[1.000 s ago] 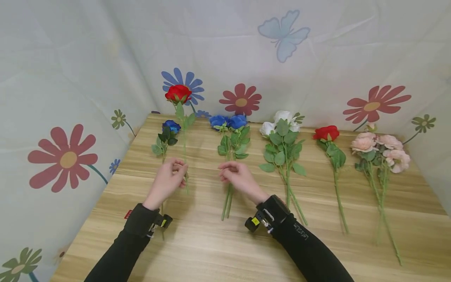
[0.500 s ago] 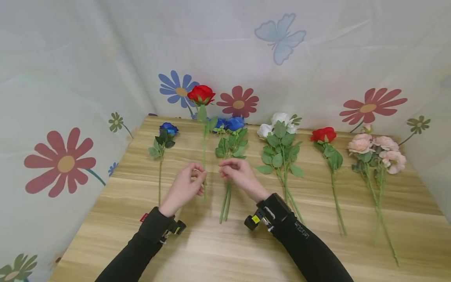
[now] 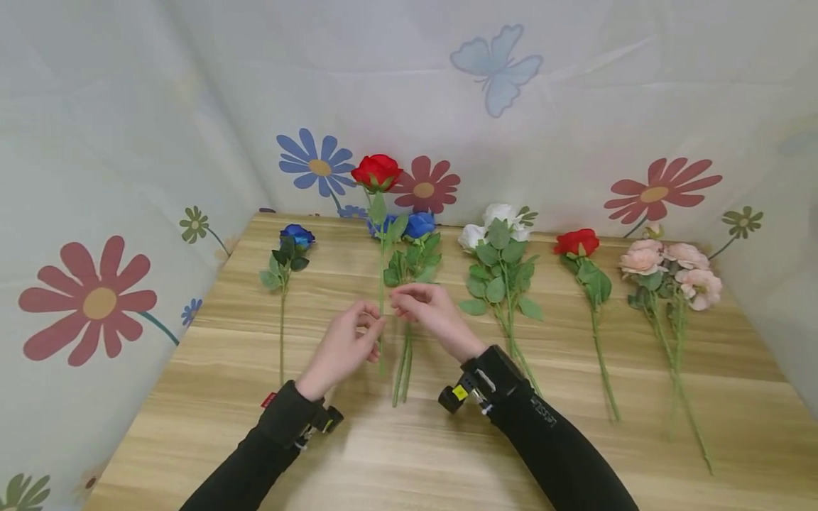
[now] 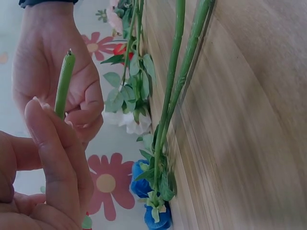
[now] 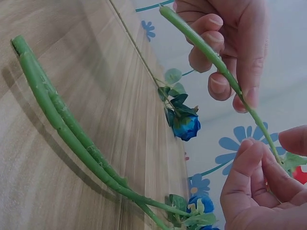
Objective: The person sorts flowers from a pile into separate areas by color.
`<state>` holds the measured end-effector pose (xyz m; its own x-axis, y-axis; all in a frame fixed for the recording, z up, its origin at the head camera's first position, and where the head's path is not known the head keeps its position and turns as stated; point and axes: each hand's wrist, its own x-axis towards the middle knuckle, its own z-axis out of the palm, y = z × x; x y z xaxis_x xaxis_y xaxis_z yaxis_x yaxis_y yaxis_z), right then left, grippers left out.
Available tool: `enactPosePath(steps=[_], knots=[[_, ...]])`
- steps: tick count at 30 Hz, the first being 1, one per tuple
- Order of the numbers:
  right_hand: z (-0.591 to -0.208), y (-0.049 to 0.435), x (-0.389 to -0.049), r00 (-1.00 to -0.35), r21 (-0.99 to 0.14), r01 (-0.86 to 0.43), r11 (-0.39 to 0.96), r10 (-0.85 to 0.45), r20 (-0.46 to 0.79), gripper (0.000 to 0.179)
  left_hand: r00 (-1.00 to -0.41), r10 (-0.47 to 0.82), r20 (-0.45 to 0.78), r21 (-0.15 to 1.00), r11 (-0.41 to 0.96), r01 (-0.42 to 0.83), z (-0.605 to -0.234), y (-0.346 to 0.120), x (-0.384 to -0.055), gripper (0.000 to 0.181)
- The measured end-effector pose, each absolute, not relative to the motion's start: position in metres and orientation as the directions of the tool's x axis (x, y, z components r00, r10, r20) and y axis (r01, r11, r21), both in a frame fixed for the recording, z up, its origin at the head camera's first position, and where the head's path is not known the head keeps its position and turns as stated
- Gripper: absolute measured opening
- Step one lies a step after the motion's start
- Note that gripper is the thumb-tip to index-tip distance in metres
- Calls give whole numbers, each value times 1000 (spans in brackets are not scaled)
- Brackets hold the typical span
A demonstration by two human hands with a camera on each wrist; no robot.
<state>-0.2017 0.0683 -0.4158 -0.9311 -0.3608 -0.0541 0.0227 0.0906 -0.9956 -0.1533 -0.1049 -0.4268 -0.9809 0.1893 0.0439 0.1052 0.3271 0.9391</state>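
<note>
A red rose (image 3: 377, 172) stands upright above the table, its green stem (image 5: 201, 45) pinched low down between the thumb and fingers of my left hand (image 3: 341, 344). In the left wrist view, the cut stem end points up past the fingertips. My right hand (image 3: 437, 316) is close beside that stem, fingers loosely bent. The right wrist view has the stem passing between its parted thumb and fingers (image 5: 242, 165), with no grip visible. Below and behind the hands, two blue roses (image 3: 420, 225) lie together on the table, one partly hidden by the red rose's leaves.
On the wooden table (image 3: 211, 426), a single blue rose (image 3: 297, 235) lies to the left. White roses (image 3: 501, 216), another red rose (image 3: 577, 243) and pink flowers (image 3: 642, 257) lie to the right. A printed curtain (image 3: 562, 128) rises behind.
My left hand has carried the red rose rightward, from beside the single blue rose to in front of the blue pair. My right hand has stayed almost where it was.
</note>
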Motion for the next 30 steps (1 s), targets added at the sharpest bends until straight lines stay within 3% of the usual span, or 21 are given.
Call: enactPosePath(steps=[12, 19, 30], knots=[[-415, 75, -201, -944, -987, 10, 158, -323, -61, 35, -965, 261, 36, 942, 312, 120, -428, -87, -152, 17], [-415, 81, -198, -952, -989, 11, 148, -301, -56, 26, -955, 296, 33, 946, 298, 125, -428, -83, -152, 17], [-414, 100, -189, -946, -993, 32, 111, -317, -66, 28, -969, 235, 79, 911, 377, 166, -424, -96, -153, 22]])
